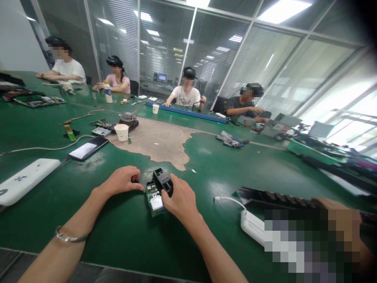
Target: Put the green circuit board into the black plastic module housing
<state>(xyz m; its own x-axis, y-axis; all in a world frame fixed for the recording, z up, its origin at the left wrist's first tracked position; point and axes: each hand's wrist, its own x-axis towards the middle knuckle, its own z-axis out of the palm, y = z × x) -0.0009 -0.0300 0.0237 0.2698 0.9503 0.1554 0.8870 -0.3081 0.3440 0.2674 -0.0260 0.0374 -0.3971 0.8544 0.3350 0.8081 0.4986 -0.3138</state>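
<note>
I am looking across the green table (123, 236), its cover worn bare at the middle. Four other people are sitting along the far side. A phone (88, 149) and a paper cup (121, 132) are lying well apart from me. The small circuit board (155, 199) with its black housing (163, 181) is resting on the table between my hands. The right hand (180, 199) is gripping the housing; the left hand (122, 181) is curling loosely, fingertips steadying the board's edge. In my judgement the housing is only partly separated from the board.

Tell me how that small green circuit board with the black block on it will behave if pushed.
The circuit board looks stiff and probably light. It lies flat on the green table, so likely slides, not rolls. Both the left hand and right hand touch it.
</note>
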